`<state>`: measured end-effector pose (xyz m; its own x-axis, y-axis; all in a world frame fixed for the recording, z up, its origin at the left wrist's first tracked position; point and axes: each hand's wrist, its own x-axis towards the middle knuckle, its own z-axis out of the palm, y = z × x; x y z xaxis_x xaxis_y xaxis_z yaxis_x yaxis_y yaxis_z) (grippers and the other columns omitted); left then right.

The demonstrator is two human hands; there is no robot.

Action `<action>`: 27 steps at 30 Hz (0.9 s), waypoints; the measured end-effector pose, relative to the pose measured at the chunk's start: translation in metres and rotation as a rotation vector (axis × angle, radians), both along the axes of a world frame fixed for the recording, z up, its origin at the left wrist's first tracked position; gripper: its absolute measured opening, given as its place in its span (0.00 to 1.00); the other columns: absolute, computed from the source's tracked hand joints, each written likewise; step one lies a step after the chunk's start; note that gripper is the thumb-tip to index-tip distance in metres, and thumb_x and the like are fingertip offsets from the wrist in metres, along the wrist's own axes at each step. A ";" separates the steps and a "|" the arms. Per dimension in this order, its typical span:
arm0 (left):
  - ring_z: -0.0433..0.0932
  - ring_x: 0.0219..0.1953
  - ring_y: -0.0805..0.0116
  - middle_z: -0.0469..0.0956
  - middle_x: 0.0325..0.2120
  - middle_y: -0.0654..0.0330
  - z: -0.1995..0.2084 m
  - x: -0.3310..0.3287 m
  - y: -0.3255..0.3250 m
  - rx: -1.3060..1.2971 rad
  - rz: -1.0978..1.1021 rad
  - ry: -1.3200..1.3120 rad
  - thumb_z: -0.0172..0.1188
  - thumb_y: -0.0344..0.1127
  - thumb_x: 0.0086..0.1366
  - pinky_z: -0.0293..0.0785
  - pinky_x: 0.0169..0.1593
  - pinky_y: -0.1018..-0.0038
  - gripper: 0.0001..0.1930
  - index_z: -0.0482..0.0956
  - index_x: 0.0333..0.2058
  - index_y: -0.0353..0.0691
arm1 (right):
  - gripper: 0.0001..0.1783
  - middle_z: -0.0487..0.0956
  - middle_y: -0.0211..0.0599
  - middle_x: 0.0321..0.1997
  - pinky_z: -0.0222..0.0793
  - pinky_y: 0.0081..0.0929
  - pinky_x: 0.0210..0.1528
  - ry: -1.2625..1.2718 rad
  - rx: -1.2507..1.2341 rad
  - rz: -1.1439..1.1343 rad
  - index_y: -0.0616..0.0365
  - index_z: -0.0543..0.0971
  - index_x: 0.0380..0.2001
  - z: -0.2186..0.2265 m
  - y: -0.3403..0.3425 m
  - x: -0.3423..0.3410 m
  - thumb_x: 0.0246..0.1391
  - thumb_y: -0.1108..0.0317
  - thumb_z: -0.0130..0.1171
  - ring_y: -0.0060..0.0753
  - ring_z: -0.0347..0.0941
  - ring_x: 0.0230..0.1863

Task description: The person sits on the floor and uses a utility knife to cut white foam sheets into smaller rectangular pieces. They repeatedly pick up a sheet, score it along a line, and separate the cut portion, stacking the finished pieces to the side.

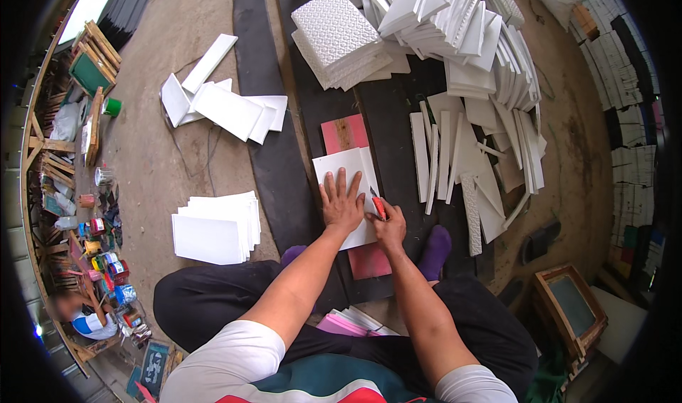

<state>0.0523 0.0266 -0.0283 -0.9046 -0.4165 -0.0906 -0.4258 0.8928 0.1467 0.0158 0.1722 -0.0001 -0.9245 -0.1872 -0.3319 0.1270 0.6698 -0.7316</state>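
Note:
My left hand (343,208) lies flat with its fingers spread on a white foam-like sheet (329,163). In my right hand (390,227) is a red utility knife (379,205), its blade end touching or just over the sheet near the right edge. A line runs lengthwise down the sheet beside the blade; I cannot tell how deep it is. Underneath, a pink board (369,262) sticks out beyond both ends of the sheet.
Textured white sheets (337,30) and leaning slabs (433,19) pile up ahead. Narrow white strips (419,154) lie to the right. On the left are loose white pieces (227,110) and a neat white stack (207,236). A person (89,321) sits far left beside paint cans.

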 end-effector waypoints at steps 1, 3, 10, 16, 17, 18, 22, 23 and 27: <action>0.42 0.78 0.37 0.47 0.78 0.52 0.001 -0.001 0.000 -0.002 0.000 0.015 0.49 0.55 0.74 0.39 0.75 0.37 0.35 0.53 0.77 0.65 | 0.35 0.78 0.39 0.39 0.75 0.39 0.48 -0.004 -0.011 -0.001 0.46 0.84 0.58 0.000 0.001 0.000 0.44 0.57 0.80 0.44 0.80 0.42; 0.45 0.77 0.38 0.50 0.77 0.52 0.004 -0.002 -0.006 0.017 -0.029 0.019 0.49 0.55 0.74 0.40 0.75 0.38 0.34 0.54 0.77 0.65 | 0.35 0.78 0.41 0.39 0.74 0.39 0.47 0.000 -0.019 0.024 0.47 0.83 0.59 0.000 0.004 -0.001 0.44 0.58 0.80 0.45 0.79 0.42; 0.54 0.71 0.43 0.56 0.73 0.55 0.006 -0.011 -0.022 -0.027 -0.065 -0.012 0.48 0.56 0.75 0.44 0.73 0.42 0.36 0.55 0.76 0.53 | 0.23 0.80 0.57 0.45 0.73 0.49 0.49 0.013 -0.118 0.018 0.60 0.74 0.55 -0.001 0.004 -0.019 0.58 0.65 0.63 0.59 0.80 0.44; 0.47 0.75 0.44 0.52 0.75 0.54 0.015 -0.023 -0.026 0.155 -0.077 -0.155 0.47 0.56 0.75 0.38 0.75 0.38 0.39 0.51 0.77 0.45 | 0.13 0.83 0.62 0.37 0.74 0.62 0.40 0.156 0.064 0.216 0.63 0.70 0.50 0.034 -0.025 -0.046 0.69 0.66 0.51 0.72 0.81 0.39; 0.43 0.77 0.44 0.48 0.76 0.53 0.012 -0.022 -0.026 0.117 -0.080 -0.114 0.47 0.56 0.75 0.35 0.75 0.38 0.39 0.50 0.77 0.45 | 0.12 0.83 0.62 0.37 0.75 0.62 0.40 0.153 0.101 0.235 0.62 0.70 0.50 0.037 -0.034 -0.051 0.70 0.66 0.50 0.71 0.81 0.39; 0.38 0.78 0.45 0.45 0.78 0.53 0.006 -0.019 -0.024 0.080 -0.082 -0.073 0.46 0.56 0.75 0.32 0.76 0.38 0.39 0.50 0.77 0.45 | 0.12 0.84 0.62 0.37 0.76 0.62 0.40 0.151 0.138 0.254 0.62 0.70 0.49 0.040 -0.043 -0.055 0.70 0.65 0.50 0.71 0.81 0.39; 0.29 0.81 0.49 0.36 0.81 0.57 0.016 -0.027 -0.030 0.124 -0.119 -0.187 0.45 0.56 0.76 0.26 0.78 0.40 0.40 0.46 0.78 0.45 | 0.13 0.84 0.65 0.37 0.75 0.65 0.42 0.036 0.256 0.298 0.62 0.69 0.50 0.048 -0.073 -0.072 0.71 0.63 0.46 0.74 0.81 0.40; 0.31 0.81 0.50 0.36 0.81 0.58 0.022 -0.030 -0.031 0.141 -0.127 -0.225 0.45 0.56 0.76 0.27 0.78 0.41 0.40 0.46 0.78 0.45 | 0.13 0.84 0.66 0.37 0.76 0.65 0.42 0.044 0.271 0.308 0.63 0.69 0.49 0.046 -0.076 -0.074 0.71 0.64 0.47 0.74 0.81 0.40; 0.37 0.81 0.52 0.40 0.80 0.60 0.033 -0.032 -0.037 0.123 -0.132 -0.243 0.50 0.53 0.73 0.35 0.78 0.42 0.42 0.45 0.78 0.45 | 0.11 0.84 0.68 0.37 0.77 0.64 0.44 0.034 0.313 0.339 0.64 0.69 0.46 0.044 -0.088 -0.080 0.68 0.67 0.48 0.73 0.82 0.41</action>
